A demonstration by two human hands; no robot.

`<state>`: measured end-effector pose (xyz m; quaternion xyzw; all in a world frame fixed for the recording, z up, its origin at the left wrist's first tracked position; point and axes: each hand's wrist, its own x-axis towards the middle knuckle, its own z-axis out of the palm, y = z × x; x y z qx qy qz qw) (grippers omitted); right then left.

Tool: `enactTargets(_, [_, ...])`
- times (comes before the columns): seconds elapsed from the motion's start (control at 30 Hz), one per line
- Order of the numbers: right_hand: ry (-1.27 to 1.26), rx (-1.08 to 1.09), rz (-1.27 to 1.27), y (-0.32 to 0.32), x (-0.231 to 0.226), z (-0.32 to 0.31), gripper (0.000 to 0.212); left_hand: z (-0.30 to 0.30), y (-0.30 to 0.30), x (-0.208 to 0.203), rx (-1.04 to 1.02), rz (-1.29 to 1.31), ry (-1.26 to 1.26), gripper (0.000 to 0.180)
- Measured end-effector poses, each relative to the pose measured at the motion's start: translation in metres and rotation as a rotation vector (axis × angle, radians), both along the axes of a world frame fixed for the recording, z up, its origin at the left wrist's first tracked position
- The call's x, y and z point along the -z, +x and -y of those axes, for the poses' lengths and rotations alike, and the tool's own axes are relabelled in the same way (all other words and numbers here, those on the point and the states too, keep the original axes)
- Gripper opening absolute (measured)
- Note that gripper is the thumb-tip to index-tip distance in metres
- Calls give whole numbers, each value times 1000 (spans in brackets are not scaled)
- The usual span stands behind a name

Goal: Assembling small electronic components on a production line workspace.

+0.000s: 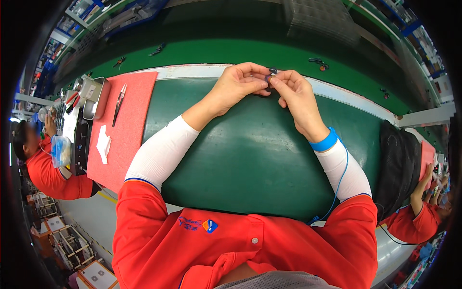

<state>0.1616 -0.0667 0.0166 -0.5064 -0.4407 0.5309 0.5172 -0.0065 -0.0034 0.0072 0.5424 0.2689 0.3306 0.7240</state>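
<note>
My left hand and my right hand meet above the far edge of the green mat. Between them is a small dark part with a coppery spot, pinched by the fingertips of both. Its exact kind is too small to make out, and the fingers cover much of it. A blue wrist strap with a thin cord circles my right wrist.
Beyond the mat, a green conveyor belt carries similar small dark parts. On the left, a pink foam sheet holds tweezers and a white tissue, near a metal tin. A black bag lies right. Co-workers sit at both sides.
</note>
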Motion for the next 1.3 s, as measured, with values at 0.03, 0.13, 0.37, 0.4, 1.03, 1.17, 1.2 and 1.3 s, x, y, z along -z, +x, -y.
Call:
enactTargets(0.03, [18, 15, 18, -1, 1, 0, 16, 0, 0, 0, -2, -1, -8, 24])
enactTargets(0.13, [30, 23, 21, -4, 2, 3, 16, 0, 1, 1, -12, 8, -13, 25])
enactTargets(0.37, [32, 48, 56, -10, 5, 6, 17, 1, 0, 3, -19, -6, -14, 21])
enactTargets(0.4, [32, 62, 70, -11, 5, 6, 17, 1, 0, 4, -22, -4, -8, 22])
enactTargets(1.03, [256, 63, 158, -5, 15, -6, 21, -1, -2, -2, -8, 34, -113, 28])
enactTargets(1.17, [395, 50, 168, 3, 8, -12, 27, -1, -2, -9, 16, 0, -156, 40])
enactTargets(1.2, [388, -3, 151, 5, 5, -13, 29, -1, -4, -9, 34, -15, -140, 43])
enactTargets(1.3, [379, -49, 158, 7, 3, -15, 30, -2, -5, -12, 75, -43, -110, 51])
